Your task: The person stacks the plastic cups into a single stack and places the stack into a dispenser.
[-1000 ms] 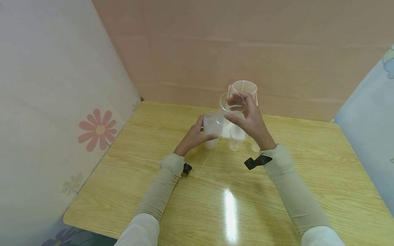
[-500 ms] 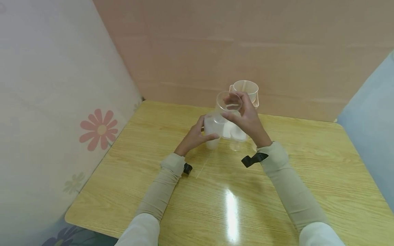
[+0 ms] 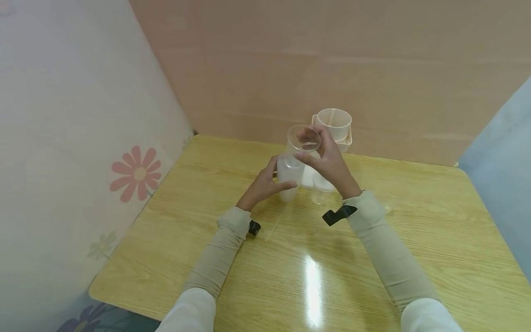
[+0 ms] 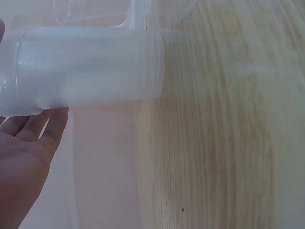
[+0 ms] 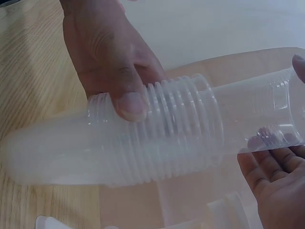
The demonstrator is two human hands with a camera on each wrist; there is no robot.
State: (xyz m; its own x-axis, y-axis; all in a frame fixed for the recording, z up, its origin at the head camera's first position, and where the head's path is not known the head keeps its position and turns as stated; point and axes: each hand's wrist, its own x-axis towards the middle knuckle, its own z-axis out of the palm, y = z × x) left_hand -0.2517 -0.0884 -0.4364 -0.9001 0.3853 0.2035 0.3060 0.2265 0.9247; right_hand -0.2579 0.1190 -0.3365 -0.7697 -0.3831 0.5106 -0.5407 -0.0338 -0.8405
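In the head view my left hand (image 3: 265, 184) grips a stack of nested frosted plastic cups (image 3: 287, 177), held nearly upright above the table. My left thumb lies across the near side, with fingers behind the stack (image 4: 86, 67) in the left wrist view. My right hand (image 3: 329, 161) holds a clear plastic cup (image 3: 292, 152) near its rim, with the thumb in front and fingers on the far side. The right wrist view shows the clear cup (image 5: 252, 112) with its lower end inside the ribbed mouth of the stack (image 5: 162, 138).
A white round holder with a frame (image 3: 335, 124) stands at the back of the wooden table (image 3: 415, 230). Behind my right hand are white lid-like discs (image 3: 322, 183) and a clear cup (image 3: 319, 197). A thin pale stick (image 3: 273, 228) lies near my left wrist.
My right hand has moved left with the clear cup, bringing it further over the stack. My left hand has kept its grip on the stack and barely moved.
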